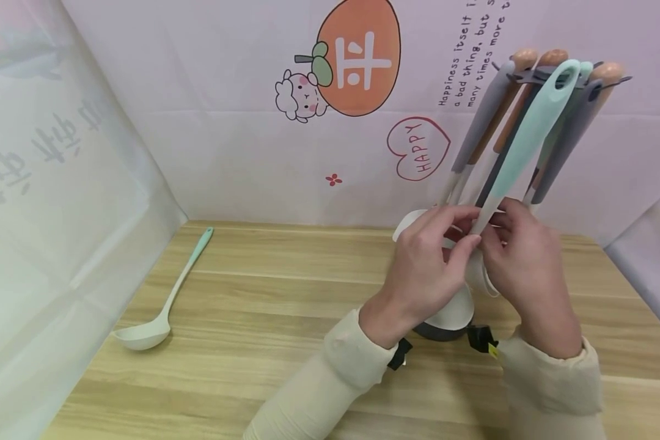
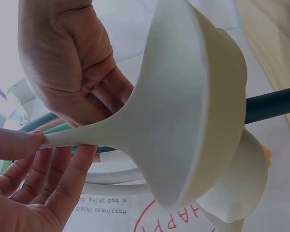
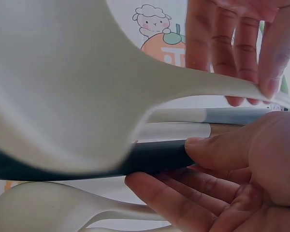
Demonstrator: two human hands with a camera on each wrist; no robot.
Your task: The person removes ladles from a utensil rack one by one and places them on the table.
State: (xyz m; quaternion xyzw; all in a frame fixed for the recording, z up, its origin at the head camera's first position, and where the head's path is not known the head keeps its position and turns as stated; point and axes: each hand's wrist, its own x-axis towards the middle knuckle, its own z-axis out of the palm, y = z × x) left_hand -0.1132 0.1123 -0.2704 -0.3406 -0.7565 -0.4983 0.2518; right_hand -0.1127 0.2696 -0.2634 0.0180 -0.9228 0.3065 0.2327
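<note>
My left hand pinches the pale stem of a ladle with a mint handle between thumb and fingers. The handle points up, its holed end overlapping the top of the utensil stand in the head view. In the left wrist view the ladle's wide cream bowl hangs in front of the stand's dark pole. My right hand grips that pole, thumb on one side and fingers on the other, as the right wrist view shows around the pole.
Several utensils with grey handles and brown handles hang round the stand. Its dark base sits on the wooden table. Another mint-handled ladle lies at the left. A printed cloth hangs behind.
</note>
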